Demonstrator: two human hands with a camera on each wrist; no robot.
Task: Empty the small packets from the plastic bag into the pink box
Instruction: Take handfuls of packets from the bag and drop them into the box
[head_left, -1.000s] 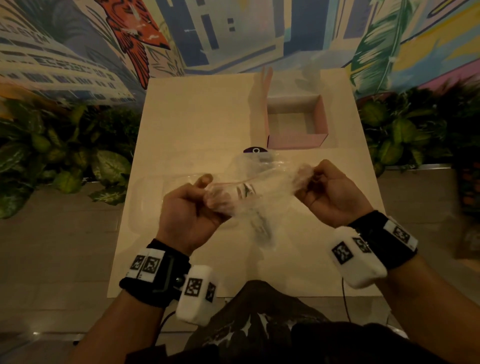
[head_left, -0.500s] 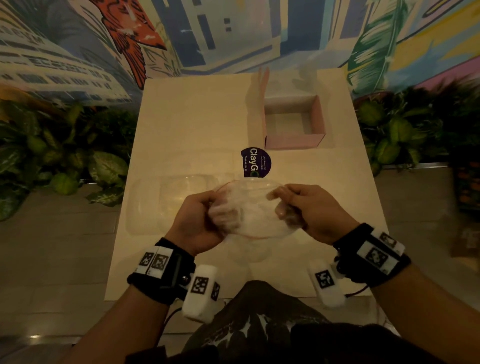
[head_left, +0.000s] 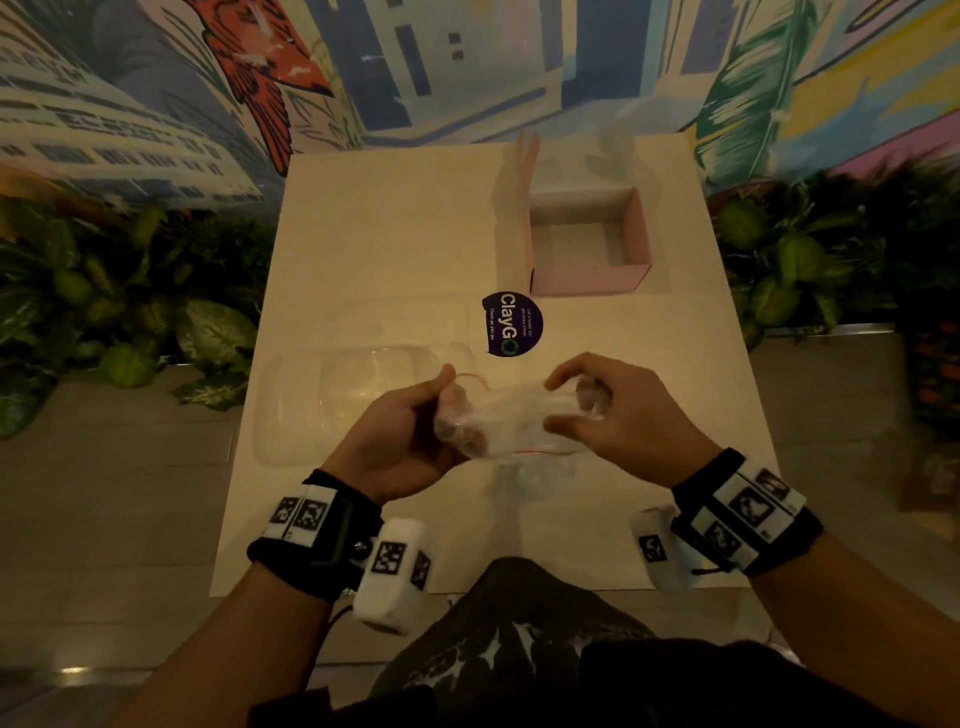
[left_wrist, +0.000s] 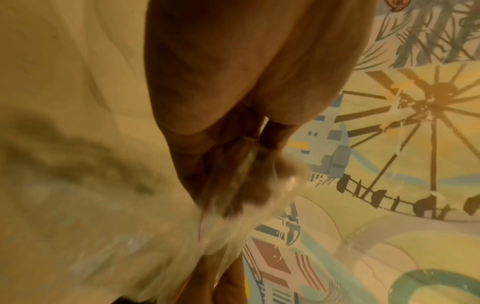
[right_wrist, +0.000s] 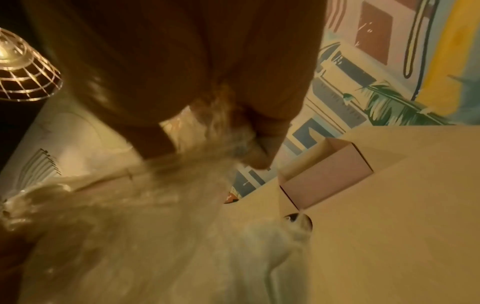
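Observation:
A clear plastic bag (head_left: 511, 423) with a thin red seal line is held between both hands above the near part of the table. My left hand (head_left: 415, 434) grips its left end, fingers curled into the film (left_wrist: 233, 205). My right hand (head_left: 618, 410) pinches the right end of the plastic bag (right_wrist: 155, 205) between thumb and fingers. The small packets inside are too blurred to make out. The pink box (head_left: 589, 244) stands open at the far right of the table, its flap up on the left; the pink box (right_wrist: 327, 174) also appears in the right wrist view.
A clear plastic clamshell tray (head_left: 358, 400) lies on the pale table (head_left: 389, 234) left of my hands. A round purple sticker (head_left: 511, 325) sits just before the box. Leafy plants (head_left: 130, 312) flank the table, and a painted mural wall (head_left: 467, 67) rises behind.
My hands came closer together and sank toward me with the bag, which went from stretched wide to bunched. The purple sticker, hidden behind the bag before, now shows fully.

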